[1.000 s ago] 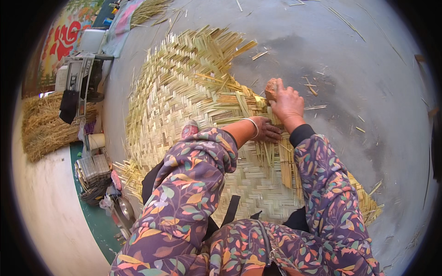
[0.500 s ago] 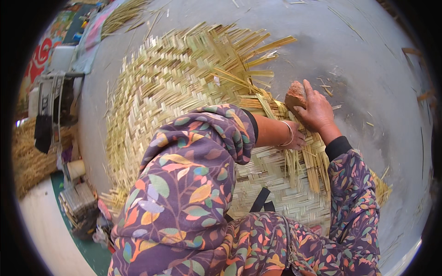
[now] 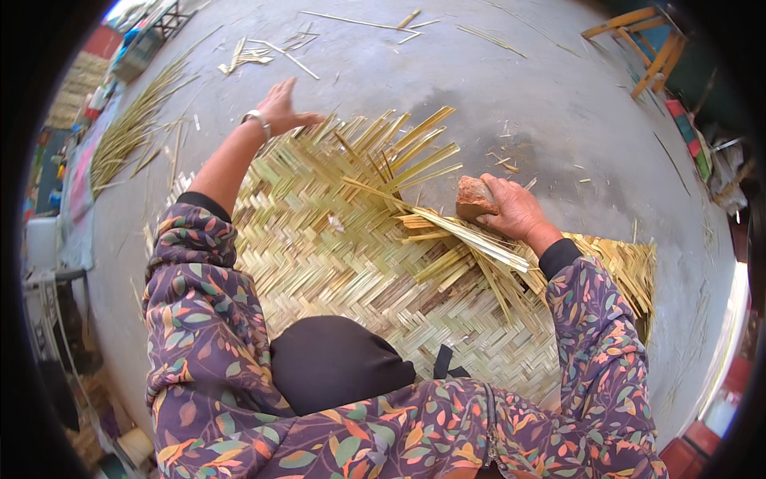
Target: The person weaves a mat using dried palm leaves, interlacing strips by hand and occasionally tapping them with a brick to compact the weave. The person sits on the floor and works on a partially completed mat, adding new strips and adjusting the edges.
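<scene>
A large mat (image 3: pixel 319 239) of pale split strips in a herringbone weave lies before me. Loose strip ends (image 3: pixel 423 148) fan out along its far edge, and others are folded over along its right side. My right hand (image 3: pixel 511 209) grips a broken piece of brick (image 3: pixel 475 197), reddish and rough, close to that folded edge. At the mat's far left edge my left hand (image 3: pixel 281 112) is stretched out with its fingers apart, holding nothing, a bangle on the wrist. Whether it touches the strips I cannot tell.
A bundle of long strips (image 3: pixel 128 152) lies on the floor at far left. Scattered offcuts (image 3: pixel 247 56) lie beyond the mat. A wooden stand (image 3: pixel 638 44) is at far right. Near my body are my dark-covered knee (image 3: pixel 339 363) and a black strap (image 3: pixel 444 361).
My left hand has left the folded right edge and swung to the mat's far left edge, opening. My right hand still holds the brick near the fold. The view has shifted.
</scene>
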{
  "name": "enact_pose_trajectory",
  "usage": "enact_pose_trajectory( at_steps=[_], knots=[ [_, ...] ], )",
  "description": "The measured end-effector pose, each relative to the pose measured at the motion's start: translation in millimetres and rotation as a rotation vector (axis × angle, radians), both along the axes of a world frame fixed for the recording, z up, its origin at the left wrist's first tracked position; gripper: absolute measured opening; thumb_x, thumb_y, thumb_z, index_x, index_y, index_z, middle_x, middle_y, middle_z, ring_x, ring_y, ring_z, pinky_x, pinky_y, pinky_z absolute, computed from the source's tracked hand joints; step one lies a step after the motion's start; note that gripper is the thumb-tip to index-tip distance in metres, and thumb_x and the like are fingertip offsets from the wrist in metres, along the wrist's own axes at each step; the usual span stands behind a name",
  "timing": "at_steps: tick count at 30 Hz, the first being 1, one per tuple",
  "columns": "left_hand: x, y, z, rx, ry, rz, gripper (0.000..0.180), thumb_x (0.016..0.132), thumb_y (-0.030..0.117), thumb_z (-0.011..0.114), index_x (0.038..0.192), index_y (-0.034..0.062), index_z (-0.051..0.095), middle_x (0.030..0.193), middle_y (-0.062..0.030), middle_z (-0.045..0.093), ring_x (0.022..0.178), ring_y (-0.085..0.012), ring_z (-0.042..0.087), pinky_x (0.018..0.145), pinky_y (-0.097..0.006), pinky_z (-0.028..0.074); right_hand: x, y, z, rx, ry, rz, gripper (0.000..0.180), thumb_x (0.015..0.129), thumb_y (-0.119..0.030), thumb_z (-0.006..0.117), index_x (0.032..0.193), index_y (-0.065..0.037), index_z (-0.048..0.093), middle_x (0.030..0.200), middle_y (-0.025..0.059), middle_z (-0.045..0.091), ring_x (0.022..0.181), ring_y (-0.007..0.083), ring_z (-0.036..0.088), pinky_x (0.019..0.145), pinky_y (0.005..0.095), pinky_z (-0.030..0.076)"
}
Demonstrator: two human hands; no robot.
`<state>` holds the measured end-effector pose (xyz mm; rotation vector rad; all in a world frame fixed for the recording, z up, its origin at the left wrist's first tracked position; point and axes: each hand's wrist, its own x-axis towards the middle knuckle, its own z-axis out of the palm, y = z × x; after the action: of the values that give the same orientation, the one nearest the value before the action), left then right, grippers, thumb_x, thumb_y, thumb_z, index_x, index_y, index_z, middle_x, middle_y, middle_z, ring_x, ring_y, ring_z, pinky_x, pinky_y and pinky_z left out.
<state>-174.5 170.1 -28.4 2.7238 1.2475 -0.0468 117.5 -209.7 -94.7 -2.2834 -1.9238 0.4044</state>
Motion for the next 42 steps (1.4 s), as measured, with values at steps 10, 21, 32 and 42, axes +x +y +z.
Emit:
enact_pose_trajectory(
  at_steps=[10,21,32,42],
  knots=[
    [-6.0,54.9,-58.0,-0.63,0.318,-0.068,0.118,0.07,0.07,0.078,0.15,-0.0059,0.035,0.138,-0.0269,0.056,0.13,-0.0342,0.054,0.11,-0.04,0.042,-35.0,11.0,19.8,-0.022,-0.063,0.036,0.067,0.073,-0.031,0.082,0.13,-0.014,0.051,0.102,0.011,0.061,0.098,0.0325,0.061,0.083,0.0452,0.05],
    [-42.7,-47.8,7.4,-1.013,0.371,-0.364,0.047,0.093,0.041,0.069,0.121,0.0024,0.066,0.09,-0.0035,0.067,0.085,-0.0149,0.057,0.08,-0.035,0.05,-29.5,6.3,11.6,0.03,0.013,0.012,0.066,0.075,-0.027,0.08,0.133,-0.012,0.052,0.105,0.0098,0.061,0.102,0.0322,0.059,0.087,0.0448,0.048],
    [-82.9,-141.9,-10.9,-0.985,0.115,-0.595,0.085,0.089,0.014,0.071,0.157,0.0034,0.021,0.152,-0.0207,0.043,0.138,-0.0282,0.043,0.116,-0.04,0.033,-15.1,23.4,25.4,-0.086,0.362,-0.141,0.081,0.074,-0.036,0.084,0.141,-0.011,0.046,0.124,0.0164,0.065,0.115,0.0349,0.062,0.098,0.0406,0.049],
    [-127.2,-199.7,-41.9,-0.416,0.249,-0.927,0.082,0.084,0.021,0.058,0.155,-0.0017,0.025,0.163,-0.0201,0.024,0.154,-0.0311,0.019,0.125,-0.042,0.014,-94.2,27.8,42.4,-0.109,0.371,0.137,0.077,0.077,-0.039,0.082,0.14,-0.014,0.046,0.115,0.0148,0.064,0.112,0.0348,0.061,0.095,0.0447,0.049]
  ],
)
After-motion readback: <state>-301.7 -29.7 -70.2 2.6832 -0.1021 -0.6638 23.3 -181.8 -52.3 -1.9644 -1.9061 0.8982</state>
